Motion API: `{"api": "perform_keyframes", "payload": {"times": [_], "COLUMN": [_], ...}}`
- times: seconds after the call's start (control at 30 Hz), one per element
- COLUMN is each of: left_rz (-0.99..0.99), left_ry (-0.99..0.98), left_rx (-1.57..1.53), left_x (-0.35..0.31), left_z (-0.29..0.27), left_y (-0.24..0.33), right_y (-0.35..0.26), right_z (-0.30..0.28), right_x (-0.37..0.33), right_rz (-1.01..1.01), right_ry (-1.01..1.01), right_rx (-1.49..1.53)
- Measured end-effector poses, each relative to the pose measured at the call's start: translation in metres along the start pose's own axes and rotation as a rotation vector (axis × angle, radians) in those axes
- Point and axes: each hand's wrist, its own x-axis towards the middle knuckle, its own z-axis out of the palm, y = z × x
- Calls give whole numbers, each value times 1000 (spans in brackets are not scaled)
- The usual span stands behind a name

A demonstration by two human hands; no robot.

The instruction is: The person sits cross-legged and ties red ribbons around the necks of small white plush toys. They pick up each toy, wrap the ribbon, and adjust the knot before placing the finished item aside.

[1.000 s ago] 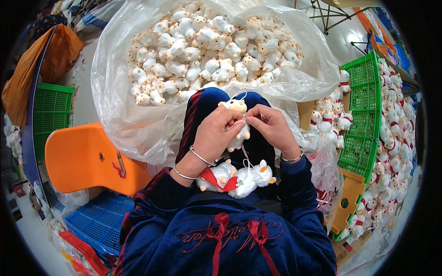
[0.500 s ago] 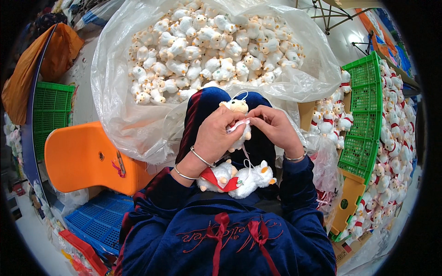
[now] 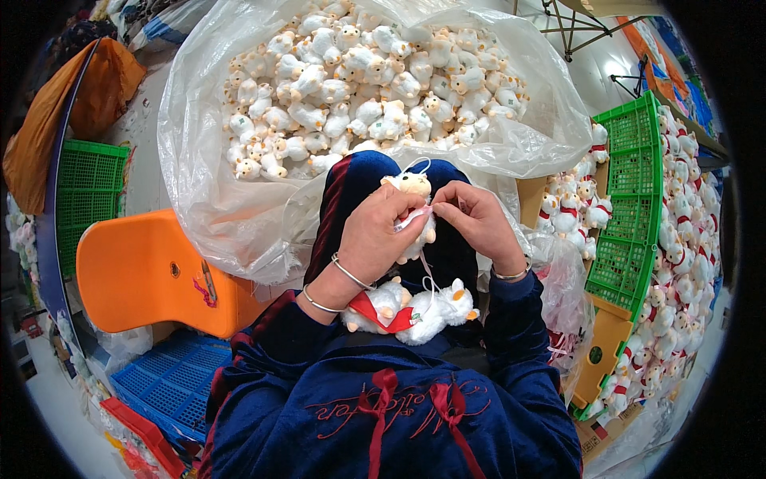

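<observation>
Above my lap, my left hand (image 3: pixel 373 230) is closed around a small white plush toy (image 3: pixel 410 184) with a cream face and a white loop on its head. A thin pale pink ribbon (image 3: pixel 416 215) crosses the toy just below its head, and one end hangs down. My right hand (image 3: pixel 475 221) pinches this ribbon between thumb and forefinger, close to the toy's neck. Two more plush toys lie on my lap, one white toy (image 3: pixel 437 317) to the right and another (image 3: pixel 387 297) beside it, with a red cloth piece (image 3: pixel 381 314) over them.
Ahead, a clear plastic bag (image 3: pixel 203 152) holds a heap of white plush toys (image 3: pixel 343 88). An orange chair (image 3: pixel 128 275) with a small tool on it is at left, near a blue crate (image 3: pixel 171 379). Green crates (image 3: pixel 626 215) stand at right beside toys with red scarves (image 3: pixel 678 263).
Both hands stay almost in place, with only slight finger movement at the ribbon. The toys on my lap have not moved.
</observation>
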Motion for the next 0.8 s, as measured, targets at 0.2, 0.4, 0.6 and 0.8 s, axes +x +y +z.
{"api": "perform_keyframes", "payload": {"times": [0.2,0.4,0.6,0.8], "left_rz": [-4,-35,18,-19], "left_ry": [-5,-16,14,-13], "left_rx": [37,54,48,56], "left_x": [4,4,3,3], "left_z": [1,0,3,1], "left_y": [0,3,-1,1], "right_y": [8,5,2,4], "right_z": [3,0,1,0], "right_x": [2,0,1,1], "right_rz": [-59,-5,-27,-21], "right_ry": [33,-11,9,4], "right_rx": [-3,24,27,54]}}
